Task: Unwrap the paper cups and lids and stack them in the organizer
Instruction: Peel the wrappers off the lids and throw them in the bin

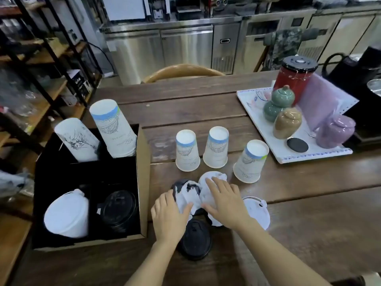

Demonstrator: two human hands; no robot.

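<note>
Three paper cups stand upside down in a row on the table: left (187,150), middle (216,147), right (250,161). In front of them lie wrapped lids in crumpled white paper (190,196). My left hand (168,216) pinches the wrapper over a black lid. My right hand (223,201) lies flat with spread fingers on a wrapped white lid (212,177). A bare black lid (195,238) and a bare white lid (256,211) lie nearby. The cardboard organizer (143,174) at left holds two cup stacks (112,129) (76,139), white lids (66,214) and black lids (119,209).
A white tray (268,141) at the right carries small ceramic jars, a red canister (293,79) and a black coaster. A black kettle stands at the far right edge. A wooden chair back (183,72) sits behind the table; shelving runs along the left.
</note>
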